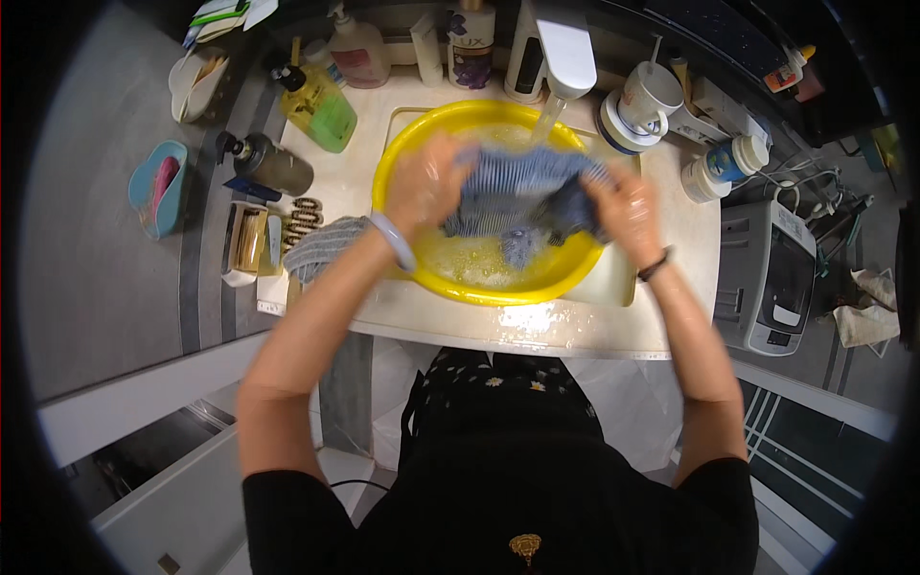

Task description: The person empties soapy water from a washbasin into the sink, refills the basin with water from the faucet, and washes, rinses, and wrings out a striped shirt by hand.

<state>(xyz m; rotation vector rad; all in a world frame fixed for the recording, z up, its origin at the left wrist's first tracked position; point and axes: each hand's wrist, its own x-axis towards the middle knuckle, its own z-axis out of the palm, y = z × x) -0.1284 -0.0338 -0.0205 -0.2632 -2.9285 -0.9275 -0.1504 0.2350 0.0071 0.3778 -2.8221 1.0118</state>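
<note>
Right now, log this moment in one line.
left grip: holding striped cloth | right grip: holding same cloth | cloth: over yellow basin | basin: suds inside

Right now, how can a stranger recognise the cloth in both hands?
Find the yellow basin on the pale counter. Over it, left hand and right hand hold the blue-striped cloth. Its colour separates it from the grey-striped cloth left of the basin.
</note>
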